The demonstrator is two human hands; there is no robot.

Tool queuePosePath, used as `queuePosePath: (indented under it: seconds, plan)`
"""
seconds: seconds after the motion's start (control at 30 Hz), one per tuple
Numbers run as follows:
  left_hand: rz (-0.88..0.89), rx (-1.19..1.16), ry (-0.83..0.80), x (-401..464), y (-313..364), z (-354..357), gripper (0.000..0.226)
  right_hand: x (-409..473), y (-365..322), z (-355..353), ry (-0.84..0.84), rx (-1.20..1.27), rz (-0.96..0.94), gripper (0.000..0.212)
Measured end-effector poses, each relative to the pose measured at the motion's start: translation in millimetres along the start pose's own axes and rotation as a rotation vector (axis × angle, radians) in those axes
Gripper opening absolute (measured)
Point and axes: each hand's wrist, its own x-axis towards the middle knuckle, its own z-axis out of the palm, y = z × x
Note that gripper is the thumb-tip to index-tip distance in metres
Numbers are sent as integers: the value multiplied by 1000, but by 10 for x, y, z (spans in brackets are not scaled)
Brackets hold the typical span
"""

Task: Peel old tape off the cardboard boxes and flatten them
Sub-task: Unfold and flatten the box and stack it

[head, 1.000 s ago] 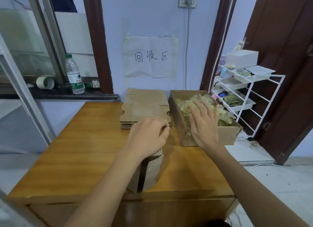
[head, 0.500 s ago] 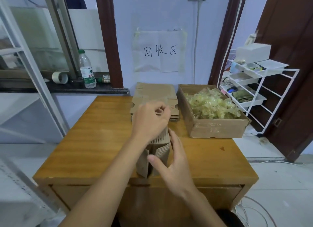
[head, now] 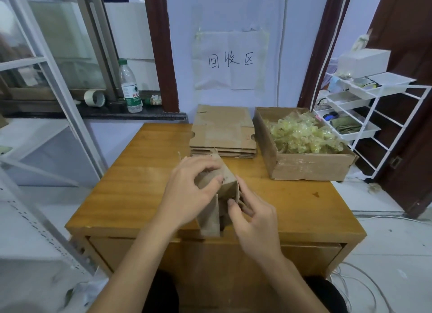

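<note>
The left hand (head: 191, 191) grips the top of a small cardboard box (head: 218, 195) on the wooden table (head: 131, 184), and the right hand (head: 254, 219) pinches its side

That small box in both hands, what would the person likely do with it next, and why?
Probably press the small box flat. The left hand grips its top, the right hand pinches its side, and its flaps already hang open. No tape shows on it, though the hands hide part. A flat stack waits behind, and the open box already holds peeled tape.
</note>
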Motion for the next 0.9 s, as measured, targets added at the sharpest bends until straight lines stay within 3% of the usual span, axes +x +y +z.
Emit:
queuePosePath:
  seconds: [0.23, 0.43, 0.67, 0.77, 0.9]
  plan:
    - [-10, -48, -421, 80, -75, -316, 60, 96, -66, -129, 55, 28, -19, 28]
    - [-41, -15, -594, 161, -101, -597, 83, 359, -184, -142, 72, -86, -117, 17]
    - [-78, 91, -400, 148, 75, -647, 91, 788, -560, -124, 117, -211, -370, 21]
    - [-197, 263, -199, 59, 170, -434, 84, 913, -644, -93, -16, -251, -365, 17]
    - [-286, 235, -42, -91, 138, -196, 60, 1016, -639, -8, -239, -348, -377, 15]
